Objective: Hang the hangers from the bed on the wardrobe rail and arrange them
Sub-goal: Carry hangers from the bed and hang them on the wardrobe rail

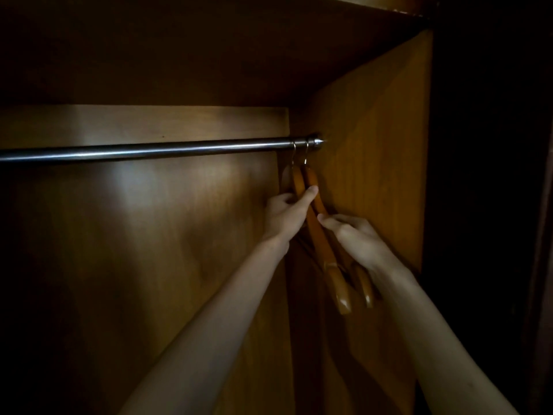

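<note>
Two orange wooden hangers (pixel 336 283) hang by metal hooks at the far right end of the steel wardrobe rail (pixel 149 151), close to the right side wall. My left hand (pixel 285 215) grips their upper arms just below the hooks, thumb across the wood. My right hand (pixel 357 238) pinches the lower arm of the hangers a little further down. The hangers' lower ends stick out below my right hand. The bed is out of view.
The wardrobe's right side panel (pixel 383 160) stands right beside the hangers. A shelf board (pixel 209 55) runs overhead. The back panel (pixel 149 235) is lit in the middle; the rail to the left carries nothing. Darkness fills the far right.
</note>
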A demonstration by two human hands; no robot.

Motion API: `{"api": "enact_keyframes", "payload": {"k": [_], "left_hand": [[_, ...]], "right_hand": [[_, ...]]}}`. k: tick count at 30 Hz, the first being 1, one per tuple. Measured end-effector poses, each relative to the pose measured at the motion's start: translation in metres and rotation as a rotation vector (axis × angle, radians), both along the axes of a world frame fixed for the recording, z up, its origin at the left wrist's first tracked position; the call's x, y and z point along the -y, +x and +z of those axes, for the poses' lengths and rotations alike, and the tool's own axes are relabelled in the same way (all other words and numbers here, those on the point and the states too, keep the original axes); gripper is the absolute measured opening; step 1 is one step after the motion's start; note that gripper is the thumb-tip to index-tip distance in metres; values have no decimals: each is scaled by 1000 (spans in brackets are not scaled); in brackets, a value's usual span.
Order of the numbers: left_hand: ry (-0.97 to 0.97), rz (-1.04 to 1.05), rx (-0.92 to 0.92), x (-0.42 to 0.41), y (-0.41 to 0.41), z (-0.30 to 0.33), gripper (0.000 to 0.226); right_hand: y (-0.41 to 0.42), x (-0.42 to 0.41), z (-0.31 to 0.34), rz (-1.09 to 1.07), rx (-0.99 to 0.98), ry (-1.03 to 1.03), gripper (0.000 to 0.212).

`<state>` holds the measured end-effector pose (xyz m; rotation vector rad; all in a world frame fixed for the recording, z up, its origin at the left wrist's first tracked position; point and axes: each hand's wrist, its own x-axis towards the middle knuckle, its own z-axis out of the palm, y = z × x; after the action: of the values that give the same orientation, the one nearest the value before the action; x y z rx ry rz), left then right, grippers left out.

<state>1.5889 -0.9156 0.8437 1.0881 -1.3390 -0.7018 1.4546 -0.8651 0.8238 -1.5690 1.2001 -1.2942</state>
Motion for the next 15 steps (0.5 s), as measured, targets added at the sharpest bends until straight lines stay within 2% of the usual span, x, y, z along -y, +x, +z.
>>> {"api": "enact_keyframes", "payload": {"k": [5,8,11,13,15], "left_hand": [[-259,293,159,-28,5,-72,46],[-275,318,139,-58,8,-150,28],[51,169,285,-77,11,-247,14],[324,-17,322,-90,7,-314,17],[507,-142,474,-110,-1,-377,13]], "right_hand": [[-12,-34,-45,-80,165,-24,30],[-20,-58,-100,-128,222,-21,25],[-31,-77,-177,-111,71,91,20],[-40,-90,-237,-32,-48,274,16],[-48,-104,-300,22,-156,471,17]]}}
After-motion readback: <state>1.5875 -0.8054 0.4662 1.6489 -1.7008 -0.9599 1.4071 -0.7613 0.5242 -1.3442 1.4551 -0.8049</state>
